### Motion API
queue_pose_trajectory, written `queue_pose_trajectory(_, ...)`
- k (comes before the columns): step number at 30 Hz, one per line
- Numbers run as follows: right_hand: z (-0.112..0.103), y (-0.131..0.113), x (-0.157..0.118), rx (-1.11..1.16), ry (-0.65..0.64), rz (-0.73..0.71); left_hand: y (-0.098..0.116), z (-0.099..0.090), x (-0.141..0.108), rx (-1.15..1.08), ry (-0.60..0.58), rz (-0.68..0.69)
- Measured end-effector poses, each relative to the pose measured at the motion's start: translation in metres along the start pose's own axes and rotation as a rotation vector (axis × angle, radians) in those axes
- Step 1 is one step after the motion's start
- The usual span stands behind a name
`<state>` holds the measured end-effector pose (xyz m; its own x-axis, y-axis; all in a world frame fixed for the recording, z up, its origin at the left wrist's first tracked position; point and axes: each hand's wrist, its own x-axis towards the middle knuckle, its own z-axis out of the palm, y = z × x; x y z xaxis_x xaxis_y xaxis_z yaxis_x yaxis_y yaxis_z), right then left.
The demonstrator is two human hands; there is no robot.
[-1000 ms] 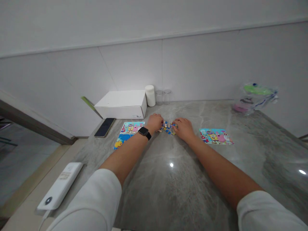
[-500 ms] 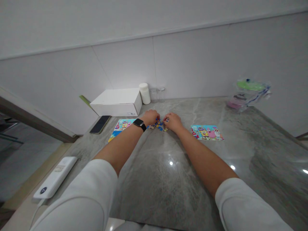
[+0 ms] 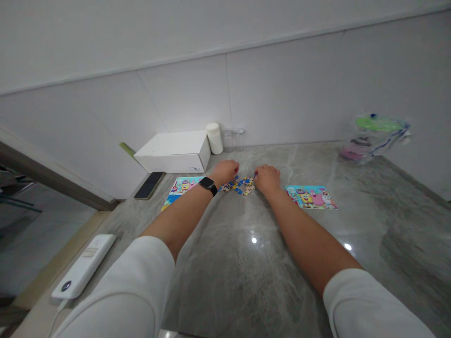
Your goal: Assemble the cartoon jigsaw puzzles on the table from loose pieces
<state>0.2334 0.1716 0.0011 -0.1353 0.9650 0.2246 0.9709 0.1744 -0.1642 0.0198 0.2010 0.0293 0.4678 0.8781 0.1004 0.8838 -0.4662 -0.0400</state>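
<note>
A small heap of jigsaw puzzle pieces, blue, yellow and pale brown, lies on the grey marbled table between my hands. My left hand, with a black watch on its wrist, is at the heap's left side, fingers curled down; what they hold, if anything, is hidden. At the right edge, my right hand has its fingers drawn together, with a bit of blue puzzle piece showing at the tips. A colourful cartoon picture card lies to the right, and another cartoon card is partly behind my left forearm.
At the back left stand a white box, a white bottle and clear containers. A phone and a white power bank with a cable lie left. A plastic bag sits back right.
My right hand has moved right, away from my left hand, so the gap between them is wider and more of the puzzle pieces show. The view has shifted slightly.
</note>
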Motion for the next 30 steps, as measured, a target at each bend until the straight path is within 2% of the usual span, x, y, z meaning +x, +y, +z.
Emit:
queue_pose_trajectory(3,-0.005,-0.004,-0.004,-0.001,-0.045,-0.067,0.007,0.008,0.004,-0.028,-0.005,0.034)
queue_pose_trajectory(5,-0.009,-0.005,-0.007,-0.006,-0.089,-0.099,0.005,0.01,0.004,-0.052,-0.024,0.058)
queue_pose_trajectory(10,-0.015,-0.004,-0.007,-0.014,-0.157,-0.081,-0.022,0.007,-0.003,-0.079,-0.003,0.014)
queue_pose_trajectory(13,-0.019,-0.003,-0.004,-0.003,-0.173,-0.07,-0.032,0.008,-0.01,-0.076,-0.039,-0.017)
queue_pose_trajectory(20,-0.023,-0.003,-0.004,-0.009,-0.255,-0.062,-0.027,0.017,-0.013,-0.069,-0.075,-0.053)
queue_pose_trajectory(27,-0.029,0.007,0.006,0.045,-0.327,-0.014,-0.028,0.006,-0.018,-0.08,-0.064,-0.113)
queue_pose_trajectory(30,-0.034,0.014,0.011,0.044,-0.321,-0.016,-0.03,0.003,-0.017,-0.097,-0.054,-0.142)
